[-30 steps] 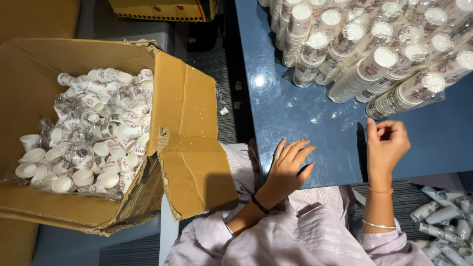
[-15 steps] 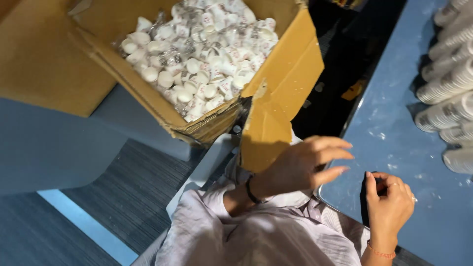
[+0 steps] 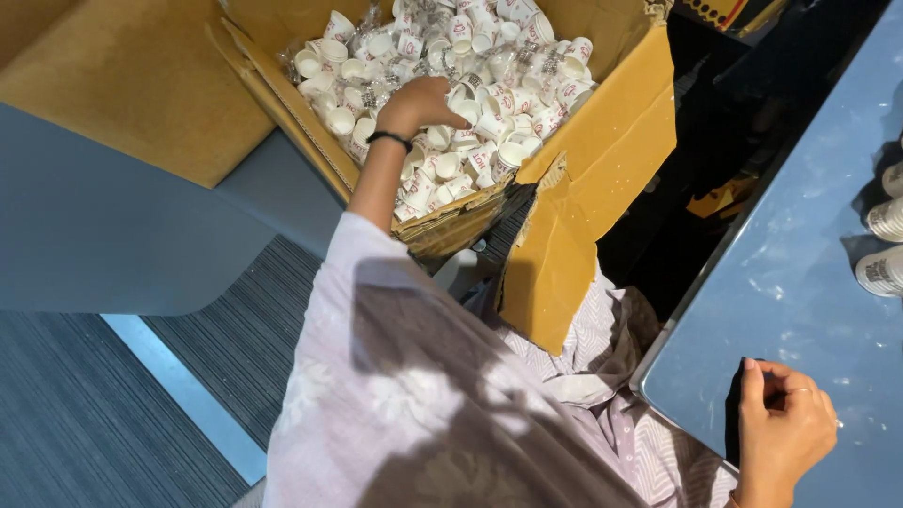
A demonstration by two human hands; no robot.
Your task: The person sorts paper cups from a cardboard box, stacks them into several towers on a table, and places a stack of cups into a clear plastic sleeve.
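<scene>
In the head view, the left hand [image 3: 423, 102] is reaching into the open cardboard box [image 3: 602, 141], its fingers curling down among the loose small white paper cups [image 3: 489, 113] that are filling the box. The fingers are closing narrowly on the heap, but whether any one cup is being held cannot be told. A dark band [image 3: 388, 138] is sitting on that wrist, and the pale lilac sleeve [image 3: 395, 376] is stretching across the lower middle. The box is standing off the desk's left edge, one flap [image 3: 550, 273] hanging down beside the person's lap. The right hand [image 3: 785, 428] is resting on the blue desk [image 3: 809, 282] near its front edge, fingers loosely curled and holding nothing. Stacked cups [image 3: 884, 245] are lying at the desk's right edge, well apart from that hand.
</scene>
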